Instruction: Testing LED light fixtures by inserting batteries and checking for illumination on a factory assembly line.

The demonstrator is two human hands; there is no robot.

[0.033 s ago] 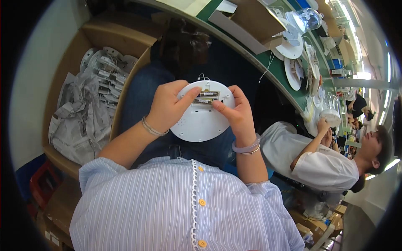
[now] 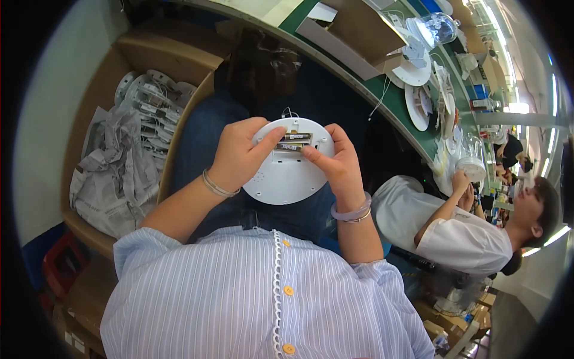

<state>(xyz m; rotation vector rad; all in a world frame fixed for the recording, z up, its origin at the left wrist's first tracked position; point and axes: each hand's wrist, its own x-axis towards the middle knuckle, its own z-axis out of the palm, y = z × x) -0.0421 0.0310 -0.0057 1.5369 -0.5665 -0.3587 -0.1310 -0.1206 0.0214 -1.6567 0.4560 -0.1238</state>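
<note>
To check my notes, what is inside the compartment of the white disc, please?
In the white disc, two batteries lie side by side; what is directly beneath them is covered.

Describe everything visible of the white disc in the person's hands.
The white disc is round and plastic-looking, with small holes and an uncovered recess holding two batteries. Thin wire shows at its far edge. Recess side facing the camera, it is held between left hand and right hand. Whether the batteries are fully seated is unclear.

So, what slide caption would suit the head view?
Both hands hold a round white disc with two batteries in its recess.
</note>
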